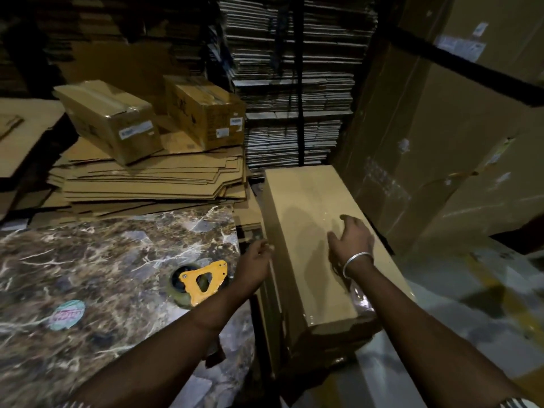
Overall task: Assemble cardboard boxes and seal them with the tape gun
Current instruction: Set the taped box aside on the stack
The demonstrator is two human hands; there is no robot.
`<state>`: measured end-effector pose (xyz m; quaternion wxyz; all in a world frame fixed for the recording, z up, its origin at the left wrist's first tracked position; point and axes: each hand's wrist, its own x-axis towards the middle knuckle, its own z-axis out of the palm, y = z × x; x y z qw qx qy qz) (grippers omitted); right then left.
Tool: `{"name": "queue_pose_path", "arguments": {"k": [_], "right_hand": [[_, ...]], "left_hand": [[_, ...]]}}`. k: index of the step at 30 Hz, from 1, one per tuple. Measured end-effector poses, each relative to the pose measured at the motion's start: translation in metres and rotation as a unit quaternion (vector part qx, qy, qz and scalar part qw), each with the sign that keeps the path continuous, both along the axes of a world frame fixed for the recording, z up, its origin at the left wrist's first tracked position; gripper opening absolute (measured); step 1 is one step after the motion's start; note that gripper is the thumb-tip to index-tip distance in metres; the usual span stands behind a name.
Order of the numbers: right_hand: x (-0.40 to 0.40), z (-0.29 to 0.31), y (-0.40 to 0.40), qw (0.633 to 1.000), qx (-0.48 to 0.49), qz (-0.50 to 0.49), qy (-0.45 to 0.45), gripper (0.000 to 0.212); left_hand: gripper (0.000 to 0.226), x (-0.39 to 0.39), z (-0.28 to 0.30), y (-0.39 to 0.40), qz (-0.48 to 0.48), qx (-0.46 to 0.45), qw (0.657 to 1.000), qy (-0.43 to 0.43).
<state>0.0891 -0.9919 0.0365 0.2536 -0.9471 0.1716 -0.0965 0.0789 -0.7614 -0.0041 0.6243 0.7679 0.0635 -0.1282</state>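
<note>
Two hands on box (306,231), long axis fwd

The scene was dim, with warm light falling from above. Glare glinted on the taped box (312,231), where the hands cast soft shadows. Edges bowed with wide-angle distortion, corners were dark, and detail was blurred.

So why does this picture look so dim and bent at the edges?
Head view: the light is dim and yellowish; the wide lens bows the edges; tape on the box shows glare near the right hand; the left hand looks slightly blurred; the background stacks are dark.
</note>
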Motion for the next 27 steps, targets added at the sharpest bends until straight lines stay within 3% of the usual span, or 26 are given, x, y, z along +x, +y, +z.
{"name": "queue_pose_path", "arguments": {"k": [2, 5, 7, 11, 17, 24, 27], "right_hand": [[0.007, 0.005, 0.037, 0.998, -0.002, 0.057, -0.027, 0.049], [0.015, 0.012, 0.102, 0.989, -0.008, 0.144, -0.038, 0.053], [0.016, 0.015, 0.152, 0.979, -0.010, 0.198, -0.041, 0.054], [0.013, 0.017, 0.262, 0.959, 0.014, 0.281, -0.029, 0.053], [0.008, -0.005, 0.436, 0.930, 0.047, 0.364, 0.014, 0.036], [-0.017, -0.039, 0.665, 0.882, 0.069, 0.461, 0.069, 0.042], [-0.034, -0.046, 0.740, 0.856, 0.066, 0.504, 0.097, 0.032]], "left_hand": [[0.072, -0.003, 0.007, 0.029, 0.035, -0.031, 0.999, -0.014], [0.077, 0.005, -0.020, 0.088, 0.091, -0.078, 0.993, -0.018], [0.085, -0.010, 0.004, 0.129, 0.138, -0.092, 0.986, -0.011], [0.038, -0.039, 0.033, 0.221, 0.180, -0.107, 0.977, -0.032], [0.033, -0.065, 0.020, 0.383, 0.263, -0.104, 0.958, -0.039], [0.027, -0.098, -0.013, 0.590, 0.383, -0.102, 0.917, -0.040], [0.026, -0.120, -0.027, 0.655, 0.446, -0.093, 0.890, -0.031]]}}
